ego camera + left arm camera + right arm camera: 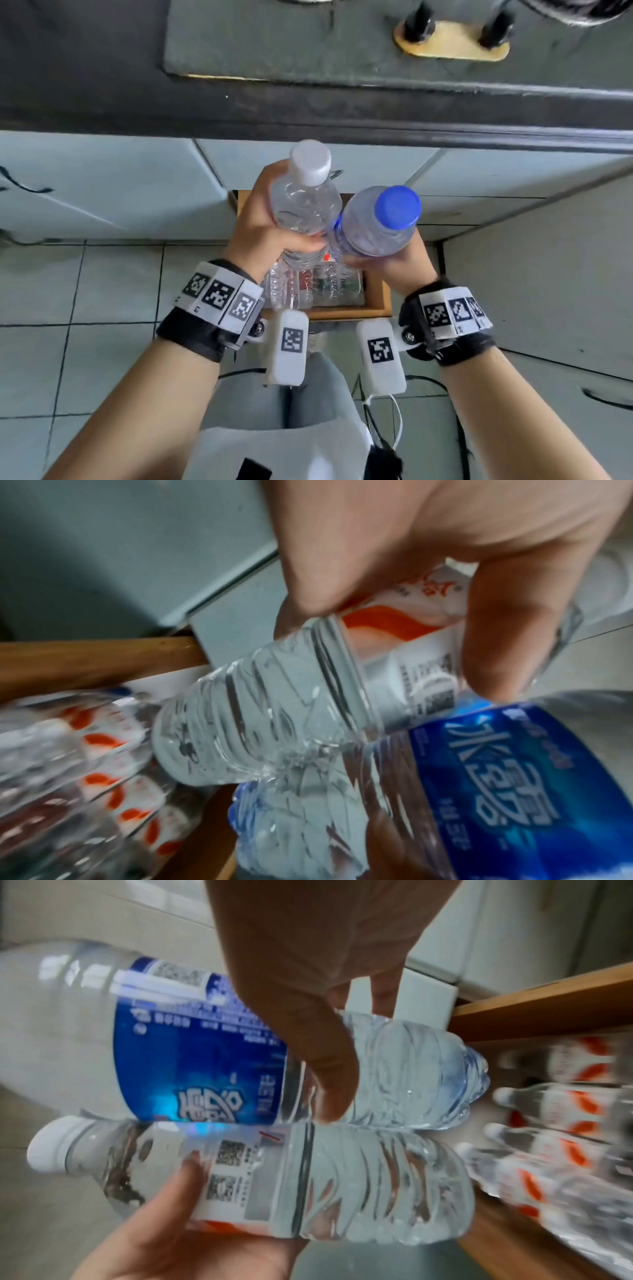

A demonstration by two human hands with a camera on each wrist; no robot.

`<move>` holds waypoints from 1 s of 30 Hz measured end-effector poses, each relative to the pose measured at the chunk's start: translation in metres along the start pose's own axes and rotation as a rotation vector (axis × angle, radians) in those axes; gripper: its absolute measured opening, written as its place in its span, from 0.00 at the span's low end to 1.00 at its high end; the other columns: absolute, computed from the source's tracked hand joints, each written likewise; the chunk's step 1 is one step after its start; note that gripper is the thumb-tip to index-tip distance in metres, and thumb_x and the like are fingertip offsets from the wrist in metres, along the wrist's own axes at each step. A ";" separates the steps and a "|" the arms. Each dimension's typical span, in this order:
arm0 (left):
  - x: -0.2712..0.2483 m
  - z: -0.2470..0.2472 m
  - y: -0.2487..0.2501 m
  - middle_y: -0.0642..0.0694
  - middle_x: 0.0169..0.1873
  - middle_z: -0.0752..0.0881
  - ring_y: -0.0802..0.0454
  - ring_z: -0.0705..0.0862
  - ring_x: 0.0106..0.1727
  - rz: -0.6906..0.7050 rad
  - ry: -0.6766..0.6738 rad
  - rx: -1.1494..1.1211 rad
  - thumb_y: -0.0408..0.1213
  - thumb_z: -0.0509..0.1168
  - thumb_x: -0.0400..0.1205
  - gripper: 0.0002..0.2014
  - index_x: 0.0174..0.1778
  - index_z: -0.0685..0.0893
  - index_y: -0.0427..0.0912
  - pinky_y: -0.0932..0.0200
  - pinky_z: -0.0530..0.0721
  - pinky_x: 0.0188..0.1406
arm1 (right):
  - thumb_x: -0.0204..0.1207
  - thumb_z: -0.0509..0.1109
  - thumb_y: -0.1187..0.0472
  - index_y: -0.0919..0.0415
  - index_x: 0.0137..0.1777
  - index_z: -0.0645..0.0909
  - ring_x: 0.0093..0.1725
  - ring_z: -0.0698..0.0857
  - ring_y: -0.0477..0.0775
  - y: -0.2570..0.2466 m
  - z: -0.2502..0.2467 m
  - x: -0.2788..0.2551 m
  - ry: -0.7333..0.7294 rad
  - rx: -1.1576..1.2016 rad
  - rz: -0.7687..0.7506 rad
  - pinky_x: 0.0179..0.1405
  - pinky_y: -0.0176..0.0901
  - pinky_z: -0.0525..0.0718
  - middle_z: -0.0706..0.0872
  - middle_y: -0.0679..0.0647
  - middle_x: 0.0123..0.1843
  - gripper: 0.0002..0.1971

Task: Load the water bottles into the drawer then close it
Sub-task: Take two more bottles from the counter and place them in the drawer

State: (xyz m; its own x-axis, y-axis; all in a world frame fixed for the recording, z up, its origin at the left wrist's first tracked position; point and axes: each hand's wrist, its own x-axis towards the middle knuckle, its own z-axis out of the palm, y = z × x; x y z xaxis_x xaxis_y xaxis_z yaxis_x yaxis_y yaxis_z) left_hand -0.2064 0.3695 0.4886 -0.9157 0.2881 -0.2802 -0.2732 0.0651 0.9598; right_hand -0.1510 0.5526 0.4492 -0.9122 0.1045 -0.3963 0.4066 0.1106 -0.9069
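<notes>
My left hand (270,233) grips a clear water bottle with a white cap (305,195) around its orange-and-white label (404,626). My right hand (394,263) grips a bottle with a blue cap (380,219) and a blue label (205,1058). Both bottles are held upright side by side, touching, above the open wooden drawer (380,298). Several white-capped bottles (308,284) lie in rows inside the drawer (95,653), also seen in the right wrist view (555,1123).
A dark countertop (308,96) with a wooden stand (452,41) overhangs pale cabinet fronts (102,185). The floor is tiled (102,291). Another cabinet front (548,267) stands at the right. Cables (397,421) hang by my legs.
</notes>
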 end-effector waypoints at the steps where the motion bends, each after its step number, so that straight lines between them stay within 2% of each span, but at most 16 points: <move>1: 0.003 0.002 -0.017 0.45 0.55 0.82 0.44 0.81 0.61 -0.036 -0.004 0.001 0.27 0.77 0.48 0.38 0.52 0.75 0.56 0.49 0.79 0.62 | 0.48 0.81 0.63 0.58 0.61 0.71 0.43 0.84 0.23 0.011 0.005 0.003 0.001 -0.025 0.070 0.44 0.19 0.82 0.82 0.41 0.50 0.37; 3: 0.012 0.010 -0.053 0.50 0.52 0.83 0.49 0.82 0.59 -0.103 0.012 -0.021 0.23 0.75 0.52 0.36 0.52 0.75 0.58 0.56 0.81 0.60 | 0.48 0.82 0.63 0.68 0.61 0.73 0.48 0.87 0.39 0.055 0.007 0.010 0.020 -0.008 0.066 0.52 0.36 0.86 0.86 0.58 0.55 0.38; 4: 0.018 0.014 -0.071 0.51 0.52 0.84 0.49 0.83 0.59 -0.143 0.035 -0.031 0.23 0.76 0.54 0.37 0.54 0.74 0.57 0.58 0.82 0.59 | 0.47 0.82 0.62 0.70 0.63 0.72 0.51 0.87 0.48 0.076 0.010 0.014 0.048 -0.015 0.082 0.55 0.43 0.86 0.86 0.64 0.57 0.41; 5: 0.025 0.018 -0.088 0.50 0.52 0.84 0.48 0.83 0.58 -0.181 0.056 -0.035 0.24 0.76 0.55 0.37 0.56 0.74 0.55 0.60 0.83 0.56 | 0.46 0.82 0.60 0.69 0.64 0.72 0.53 0.86 0.53 0.089 0.013 0.017 0.068 -0.015 0.111 0.57 0.47 0.85 0.86 0.64 0.58 0.43; 8: 0.044 0.026 -0.130 0.46 0.57 0.83 0.46 0.83 0.56 -0.278 0.106 0.003 0.30 0.80 0.56 0.39 0.63 0.72 0.48 0.66 0.85 0.34 | 0.50 0.83 0.66 0.60 0.61 0.70 0.48 0.84 0.50 0.125 0.014 0.028 0.081 -0.073 0.210 0.53 0.49 0.82 0.85 0.49 0.49 0.37; 10: 0.054 0.031 -0.155 0.46 0.64 0.80 0.50 0.82 0.56 -0.347 0.120 0.066 0.36 0.81 0.55 0.46 0.70 0.68 0.48 0.63 0.87 0.36 | 0.54 0.82 0.70 0.64 0.64 0.70 0.45 0.82 0.43 0.149 0.013 0.038 0.109 -0.053 0.272 0.52 0.45 0.80 0.82 0.47 0.48 0.38; 11: 0.057 0.034 -0.164 0.48 0.63 0.79 0.56 0.82 0.53 -0.387 0.121 0.071 0.33 0.80 0.58 0.47 0.72 0.65 0.47 0.67 0.86 0.37 | 0.54 0.81 0.69 0.65 0.66 0.70 0.46 0.82 0.43 0.153 0.013 0.043 0.136 -0.040 0.289 0.52 0.42 0.81 0.83 0.49 0.50 0.38; 13: 0.066 0.038 -0.179 0.54 0.53 0.80 0.64 0.79 0.46 -0.432 0.134 0.092 0.26 0.78 0.64 0.44 0.73 0.63 0.42 0.80 0.81 0.30 | 0.59 0.80 0.71 0.62 0.59 0.75 0.45 0.85 0.41 0.162 0.011 0.057 0.158 -0.002 0.311 0.52 0.37 0.83 0.84 0.52 0.49 0.28; 14: 0.071 0.040 -0.184 0.56 0.51 0.80 0.63 0.80 0.46 -0.447 0.146 0.120 0.26 0.77 0.65 0.43 0.73 0.63 0.40 0.82 0.80 0.32 | 0.62 0.79 0.72 0.58 0.53 0.76 0.44 0.86 0.41 0.165 0.011 0.066 0.145 0.009 0.330 0.51 0.35 0.84 0.85 0.51 0.47 0.22; 16: 0.084 0.045 -0.191 0.51 0.62 0.80 0.54 0.81 0.61 -0.500 0.129 0.195 0.30 0.77 0.66 0.44 0.75 0.60 0.41 0.74 0.78 0.53 | 0.62 0.80 0.65 0.59 0.54 0.75 0.48 0.87 0.46 0.176 0.011 0.082 0.127 -0.018 0.428 0.55 0.42 0.85 0.86 0.51 0.50 0.22; 18: 0.095 0.048 -0.195 0.48 0.74 0.72 0.50 0.74 0.72 -0.591 0.073 0.312 0.36 0.76 0.69 0.45 0.77 0.55 0.42 0.67 0.70 0.60 | 0.57 0.83 0.57 0.63 0.67 0.72 0.54 0.86 0.51 0.185 0.015 0.093 0.087 -0.072 0.513 0.61 0.51 0.84 0.87 0.54 0.58 0.38; 20: 0.106 0.050 -0.203 0.45 0.78 0.68 0.46 0.71 0.76 -0.679 0.048 0.425 0.44 0.76 0.70 0.49 0.79 0.51 0.40 0.62 0.69 0.66 | 0.59 0.82 0.56 0.63 0.72 0.68 0.55 0.84 0.51 0.192 0.017 0.100 0.049 -0.133 0.557 0.59 0.45 0.82 0.85 0.54 0.60 0.42; 22: 0.113 0.053 -0.209 0.41 0.79 0.65 0.41 0.68 0.78 -0.727 0.013 0.555 0.51 0.74 0.70 0.52 0.80 0.48 0.37 0.51 0.67 0.77 | 0.64 0.79 0.57 0.64 0.74 0.65 0.59 0.83 0.51 0.198 0.016 0.106 0.018 -0.175 0.584 0.52 0.37 0.77 0.84 0.55 0.62 0.40; 24: 0.118 0.056 -0.212 0.39 0.79 0.65 0.40 0.68 0.77 -0.747 -0.005 0.688 0.52 0.71 0.72 0.51 0.80 0.46 0.35 0.49 0.67 0.77 | 0.68 0.77 0.59 0.65 0.76 0.62 0.63 0.82 0.53 0.199 0.016 0.109 -0.004 -0.213 0.595 0.51 0.32 0.76 0.81 0.56 0.67 0.39; 27: 0.118 0.061 -0.212 0.37 0.76 0.70 0.39 0.73 0.73 -0.751 -0.007 0.764 0.48 0.70 0.75 0.49 0.80 0.44 0.33 0.50 0.71 0.71 | 0.66 0.77 0.56 0.61 0.77 0.59 0.66 0.82 0.59 0.199 0.021 0.107 0.010 -0.253 0.638 0.65 0.48 0.80 0.79 0.58 0.70 0.42; 30: 0.114 0.064 -0.213 0.38 0.63 0.80 0.41 0.81 0.63 -0.708 -0.105 0.916 0.38 0.64 0.80 0.40 0.80 0.46 0.35 0.52 0.77 0.61 | 0.65 0.77 0.53 0.58 0.77 0.58 0.69 0.78 0.62 0.197 0.021 0.104 0.000 -0.347 0.653 0.70 0.57 0.77 0.73 0.60 0.74 0.43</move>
State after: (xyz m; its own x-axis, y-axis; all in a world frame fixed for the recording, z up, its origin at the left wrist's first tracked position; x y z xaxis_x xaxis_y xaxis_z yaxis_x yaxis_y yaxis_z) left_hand -0.2338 0.4495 0.2539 -0.6029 -0.0147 -0.7977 -0.3595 0.8976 0.2552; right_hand -0.1665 0.5646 0.2268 -0.4793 0.2561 -0.8394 0.8592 0.3319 -0.3893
